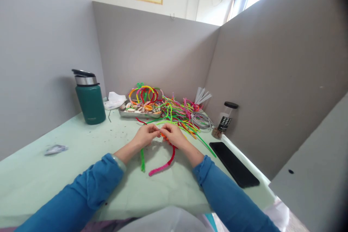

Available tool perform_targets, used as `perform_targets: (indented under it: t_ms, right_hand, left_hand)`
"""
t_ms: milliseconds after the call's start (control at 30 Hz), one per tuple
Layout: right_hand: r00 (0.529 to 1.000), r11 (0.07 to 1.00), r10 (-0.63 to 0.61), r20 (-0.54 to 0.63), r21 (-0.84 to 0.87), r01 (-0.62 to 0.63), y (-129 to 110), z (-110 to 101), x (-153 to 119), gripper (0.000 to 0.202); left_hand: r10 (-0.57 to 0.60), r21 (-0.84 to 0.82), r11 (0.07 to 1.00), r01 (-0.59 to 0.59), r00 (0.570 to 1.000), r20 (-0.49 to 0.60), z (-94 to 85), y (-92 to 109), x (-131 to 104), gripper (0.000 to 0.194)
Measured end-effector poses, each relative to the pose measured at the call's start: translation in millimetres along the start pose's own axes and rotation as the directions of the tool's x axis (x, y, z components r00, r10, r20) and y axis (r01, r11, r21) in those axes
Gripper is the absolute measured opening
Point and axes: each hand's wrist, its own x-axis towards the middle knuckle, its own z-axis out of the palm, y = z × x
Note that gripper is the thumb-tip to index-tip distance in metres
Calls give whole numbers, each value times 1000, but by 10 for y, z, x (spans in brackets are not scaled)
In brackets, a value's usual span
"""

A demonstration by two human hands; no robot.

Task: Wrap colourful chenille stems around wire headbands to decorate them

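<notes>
My left hand (146, 135) and my right hand (172, 134) meet over the table, fingertips pinched together. Between them is a curved piece wrapped in fuzzy pipe cleaners (172, 157). Its red and pink end curls down below my right hand, and an orange part shows at the fingertips. A green fuzzy end (143, 160) hangs below my left hand; whether it joins the same piece is hidden by the fingers. Just beyond the hands lies a heap of loose, many-coloured pipe cleaners (179, 110).
A metal tray (140, 115) of shell-like pieces stands behind, with pipe-cleaner hoops (144, 94) above it. At left are a green bottle (90, 103) and crumpled tissue (115, 99). Coiled wire (202, 121), a jar (225, 119) and a black phone-like slab (233, 165) lie right. Grey partitions enclose the table.
</notes>
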Motion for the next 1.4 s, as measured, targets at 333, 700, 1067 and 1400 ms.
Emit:
perform_targets:
  t_ms: [333, 700, 1067, 1400]
  right_hand:
    - [999, 999, 8, -49, -36, -10, 24, -6, 2, 10]
    - [998, 998, -60, -17, 11, 60, 45, 3, 3, 9]
    - [999, 999, -33, -14, -3, 33, 34, 9, -7, 10]
    - [999, 999, -31, -29, -31, 30, 21, 12, -11, 13]
  left_hand:
    - [-48, -116, 992, 53, 998, 50, -5, 92, -50, 28]
    - [-138, -234, 958, 165, 982, 125, -28, 123, -88, 34]
    - [-122, -281, 949, 141, 989, 87, -38, 125, -110, 38]
    - [-157, -302, 937, 175, 984, 83, -24, 146, -112, 22]
